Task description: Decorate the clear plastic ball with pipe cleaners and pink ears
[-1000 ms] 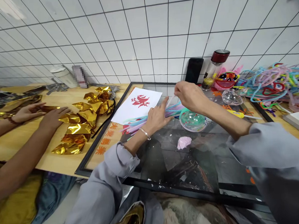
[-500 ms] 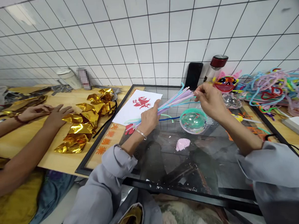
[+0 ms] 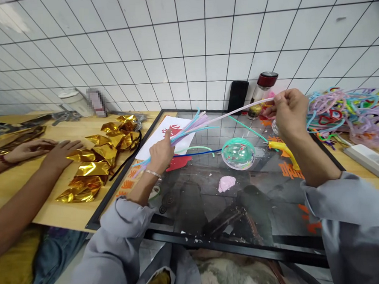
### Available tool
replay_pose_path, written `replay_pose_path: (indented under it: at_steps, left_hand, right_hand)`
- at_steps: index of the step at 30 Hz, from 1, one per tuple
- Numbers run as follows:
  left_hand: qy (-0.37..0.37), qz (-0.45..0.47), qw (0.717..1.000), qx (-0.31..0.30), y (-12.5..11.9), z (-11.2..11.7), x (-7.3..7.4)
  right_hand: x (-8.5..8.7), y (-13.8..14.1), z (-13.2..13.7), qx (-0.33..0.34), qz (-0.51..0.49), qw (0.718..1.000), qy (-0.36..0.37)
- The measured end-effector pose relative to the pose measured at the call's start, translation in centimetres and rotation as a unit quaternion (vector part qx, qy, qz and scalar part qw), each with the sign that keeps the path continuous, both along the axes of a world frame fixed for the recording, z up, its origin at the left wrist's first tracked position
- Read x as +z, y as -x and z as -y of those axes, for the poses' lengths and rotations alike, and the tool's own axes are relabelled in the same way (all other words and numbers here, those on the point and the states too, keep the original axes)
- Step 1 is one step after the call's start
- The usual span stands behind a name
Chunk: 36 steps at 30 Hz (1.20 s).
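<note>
My left hand (image 3: 161, 155) is closed around a bundle of pastel pipe cleaners (image 3: 193, 126) in blue, pink and purple, its index finger sticking up. Between the pinched fingers of my right hand (image 3: 292, 112) is the end of one pale pink pipe cleaner (image 3: 245, 107), stretched out long from the bundle. Under the left hand's bundle lies a white sheet (image 3: 148, 145) with a red cut-out design. A clear dome (image 3: 239, 154) ringed with green and pink sits between my hands. Nearer me is a pink lump (image 3: 226, 183). A yellow glue gun (image 3: 285, 149) lies below my right hand.
The black-framed glass panel (image 3: 207, 218) covers the tabletop. Against the tiled wall stand a black phone (image 3: 238, 97) and a red-capped bottle (image 3: 265, 90). Tangled pipe cleaners (image 3: 351, 110) and a white power strip (image 3: 372, 161) are right. Left, another person's hands (image 3: 60, 155) rest near gold foil (image 3: 96, 167).
My hands have moved apart, the right one to the right and up, drawing the pink pipe cleaner out of the bundle. The left hand has shifted left with the bundle. The glue gun is now visible.
</note>
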<state>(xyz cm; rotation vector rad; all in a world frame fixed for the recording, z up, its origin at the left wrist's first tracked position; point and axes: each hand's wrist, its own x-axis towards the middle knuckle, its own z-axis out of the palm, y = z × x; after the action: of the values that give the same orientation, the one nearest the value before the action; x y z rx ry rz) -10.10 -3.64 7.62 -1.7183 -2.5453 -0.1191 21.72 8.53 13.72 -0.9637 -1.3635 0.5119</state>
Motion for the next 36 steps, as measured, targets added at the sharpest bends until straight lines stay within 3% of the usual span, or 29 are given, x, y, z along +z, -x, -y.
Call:
replay_pose_path:
  at_steps: [3, 7, 11, 13, 15, 17, 20, 23, 29, 33, 36]
  left_hand:
    - [-0.02, 0.007, 0.999, 0.032, 1.9, 0.7, -0.1]
    - [-0.023, 0.035, 0.996, 0.075, 4.0, 1.3, -0.7]
    - [-0.083, 0.061, 0.994, 0.033, 4.4, 1.3, -0.6]
    - [-0.191, 0.092, 0.977, -0.001, 3.4, 1.4, 0.3]
    - [-0.338, 0.101, 0.934, -0.058, 1.2, 1.6, 1.6]
    - [-0.421, 0.08, 0.893, -0.138, -1.8, 2.0, 2.7]
    - [-0.384, 0.028, 0.879, -0.282, -6.6, 2.2, 3.3]
    - [-0.359, -0.007, 0.859, -0.364, -9.7, 1.7, 2.2]
    - [-0.385, -0.007, 0.844, -0.372, -9.8, -0.7, -0.6]
    - [-0.4, 0.097, 0.817, -0.404, -9.6, -1.3, -1.3]
    - [-0.411, 0.172, 0.796, -0.41, -9.8, -1.2, -1.8]
  right_hand:
    - [0.9, -1.1, -0.1, -0.017, -0.059, 0.998, 0.032]
    - [1.0, -2.2, 1.4, -0.034, -0.087, 0.996, 0.016]
    - [0.1, -2.6, 4.0, -0.004, -0.099, 0.995, -0.012]
    - [-0.4, -2.5, 5.4, 0.007, -0.11, 0.994, -0.009]
    - [-0.8, -2.2, 6.7, 0.011, -0.111, 0.994, -0.008]
    - [-1.0, -1.6, 7.8, 0.019, -0.108, 0.994, -0.002]
    - [-1.4, -0.8, 9.2, 0.039, -0.102, 0.994, 0.022]
    - [-1.8, -0.6, 10.0, 0.06, -0.129, 0.989, 0.03]
    - [-3.0, -2.4, 10.0, 0.134, -0.226, 0.963, 0.067]
    - [-4.1, -3.6, 10.2, 0.141, -0.109, 0.978, 0.107]
    - [-4.7, -4.1, 10.4, 0.173, 0.001, 0.974, 0.145]
